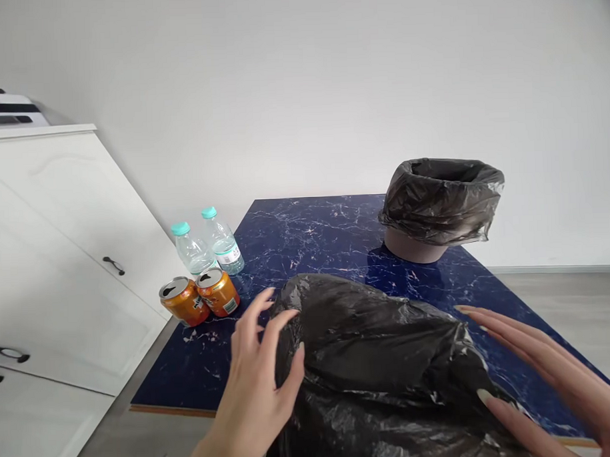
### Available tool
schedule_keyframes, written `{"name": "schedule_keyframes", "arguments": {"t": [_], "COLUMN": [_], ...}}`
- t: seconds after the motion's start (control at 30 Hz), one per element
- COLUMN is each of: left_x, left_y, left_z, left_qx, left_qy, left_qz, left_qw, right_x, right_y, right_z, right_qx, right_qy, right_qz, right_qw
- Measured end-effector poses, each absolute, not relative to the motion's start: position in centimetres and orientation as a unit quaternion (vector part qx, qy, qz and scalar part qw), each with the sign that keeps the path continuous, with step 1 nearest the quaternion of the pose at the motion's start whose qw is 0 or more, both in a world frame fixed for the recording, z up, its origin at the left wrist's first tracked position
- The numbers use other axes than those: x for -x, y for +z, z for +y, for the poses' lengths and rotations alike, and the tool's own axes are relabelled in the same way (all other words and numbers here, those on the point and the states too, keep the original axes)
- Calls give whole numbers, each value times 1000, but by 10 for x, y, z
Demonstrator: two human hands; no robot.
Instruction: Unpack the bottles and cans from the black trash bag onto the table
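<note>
A big black plastic bag [384, 366] bulges over something at the near edge of a dark blue marble-patterned table [310, 235]. My left hand [260, 377] hovers at the bag's left side, fingers spread, fingertips at or just off the plastic. My right hand [545, 380] is flat and open at the bag's right side, thumb near the plastic. Neither hand grips anything.
A brown bin lined with a black bag [442, 207] stands at the table's far right. Two orange drink cans [200, 299] and two clear water bottles [208, 248] with teal caps stand at the table's left edge. A white cabinet [61, 264] is on the left.
</note>
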State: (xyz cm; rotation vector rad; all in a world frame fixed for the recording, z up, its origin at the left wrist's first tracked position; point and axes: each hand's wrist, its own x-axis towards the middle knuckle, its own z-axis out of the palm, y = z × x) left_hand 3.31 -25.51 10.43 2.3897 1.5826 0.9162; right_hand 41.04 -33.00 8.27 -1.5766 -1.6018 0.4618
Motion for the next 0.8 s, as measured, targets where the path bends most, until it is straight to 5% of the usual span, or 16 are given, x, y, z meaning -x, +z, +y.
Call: {"name": "schedule_keyframes", "arguments": {"t": [0.23,0.47,0.67,0.8], "left_x": [-72,-52,-24,-6], "left_y": [73,61,84,56], "left_z": [-216,-189,-242,-258], "left_qx": [-882,-877,-922,-935], "left_qy": [94,126,57,14], "left_qz": [425,444,302,303], "left_qw": [183,134,235,182], "right_x": [-351,-356,-362,-381], "right_y": [50,-12,12,33], "right_z": [-293,-250,-259,-291], "right_qx": [570,616,611,497], "right_qy": [95,98,86,72], "right_qz": [-772,-765,-768,-855], "right_qw": [265,159,169,129]}}
